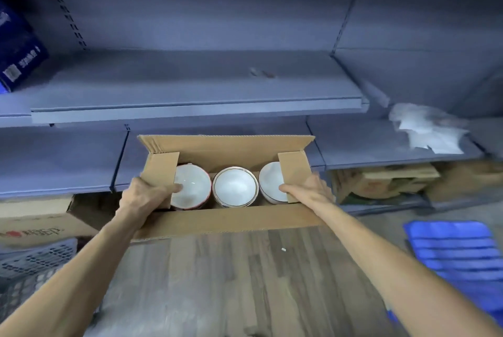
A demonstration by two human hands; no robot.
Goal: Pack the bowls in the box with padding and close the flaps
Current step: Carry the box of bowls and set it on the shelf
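Note:
A long cardboard box (228, 221) stands at the far edge of a wooden table, its top open. Three white bowls sit in a row inside: the left bowl (194, 187), the middle bowl (235, 187) and the right bowl (270, 181). My left hand (147, 192) grips the left end flap (160, 173), folded partly over the left bowl. My right hand (307, 189) grips the right end flap (294, 173), folded partly over the right bowl. The long back flap (226, 143) stands up; the front flap hangs toward me. No padding shows inside the box.
Grey metal shelves (190, 108) rise behind the box. White crumpled padding sheets (427, 129) lie on the shelf at right. A blue plastic stool (457, 255) is at right, cardboard boxes (32, 227) and a grey basket (35, 257) at left. A dark blue package (19, 48) sits upper left.

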